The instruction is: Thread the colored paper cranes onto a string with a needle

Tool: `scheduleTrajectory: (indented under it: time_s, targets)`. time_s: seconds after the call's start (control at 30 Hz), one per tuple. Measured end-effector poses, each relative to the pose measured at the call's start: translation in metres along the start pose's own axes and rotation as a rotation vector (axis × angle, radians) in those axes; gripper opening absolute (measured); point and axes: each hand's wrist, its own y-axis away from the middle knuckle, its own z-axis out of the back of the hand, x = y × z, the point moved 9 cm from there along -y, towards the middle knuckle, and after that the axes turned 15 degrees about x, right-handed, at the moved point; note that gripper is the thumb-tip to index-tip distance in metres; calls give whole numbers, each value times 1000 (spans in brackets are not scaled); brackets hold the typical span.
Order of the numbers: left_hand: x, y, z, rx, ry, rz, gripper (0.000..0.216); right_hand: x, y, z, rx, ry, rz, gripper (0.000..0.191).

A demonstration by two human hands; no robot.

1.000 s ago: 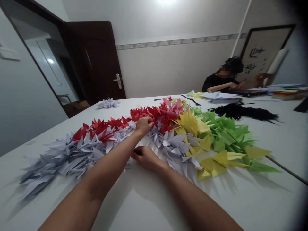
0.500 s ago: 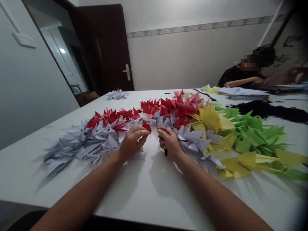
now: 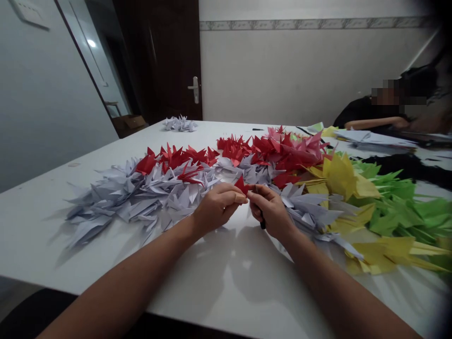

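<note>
Pinched in the fingertips of my left hand (image 3: 221, 202) is a small red folded-paper piece (image 3: 241, 185), which looks like an origami crane. My right hand (image 3: 270, 207) is closed around a slim black object (image 3: 262, 222). Its lower end sticks out below the fist, and the rest is hidden by my fingers. Both sets of fingertips meet at the red piece. Around them lie white folded cranes (image 3: 141, 202), with red ones (image 3: 169, 157) behind and yellow ones (image 3: 339, 179) to the right.
Green folded paper (image 3: 395, 202) spreads along the right side of the white table (image 3: 106, 292). A small white pile (image 3: 180, 124) sits at the far left. Paper sheets (image 3: 374, 139) and a black stringy heap (image 3: 416, 167) lie near a seated person (image 3: 356, 113) at far right.
My hands have come together, with the right fingertips now at the red paper piece. The camera view has turned slightly left and down.
</note>
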Motion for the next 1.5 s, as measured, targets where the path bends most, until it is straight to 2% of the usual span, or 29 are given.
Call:
scheduleTrajectory:
  time_s: [0.17, 0.23, 0.33, 0.43, 0.57, 0.67, 0.8, 0.93, 1.0, 1.17, 1.5]
  targets:
    - [-2, 0, 4, -41, 49, 19, 11, 4, 0, -6, 14, 130, 31, 24]
    - [6, 3, 11, -121, 93, 115, 9, 9, 1, -3, -28, 142, 72, 24]
    - [29, 12, 13, -218, 248, 300, 18, 16, 4, -1, -68, 172, 127, 24]
    - [50, 15, -3, -167, 476, 374, 20, 20, 6, -3, -61, 223, 158, 23]
    - [59, 15, -25, -68, 673, 382, 35, 19, 6, -6, -43, 266, 142, 25]
    - [62, 17, -22, -140, 695, 393, 32, 19, 5, -6, -55, 241, 126, 29]
    - [71, 23, -10, -300, 698, 455, 36, 21, 6, -4, -67, 242, 134, 31]
    - [81, 29, -3, -391, 690, 523, 42, 25, 9, -11, -42, 455, 154, 31]
    - [80, 28, -2, -390, 677, 517, 43, 30, 12, -17, -32, 601, 198, 28]
    - [69, 22, -13, -283, 686, 471, 44, 42, 18, -28, -25, 823, 272, 15]
    - [62, 21, -15, -236, 608, 455, 43, 41, 16, -28, -10, 876, 285, 13]
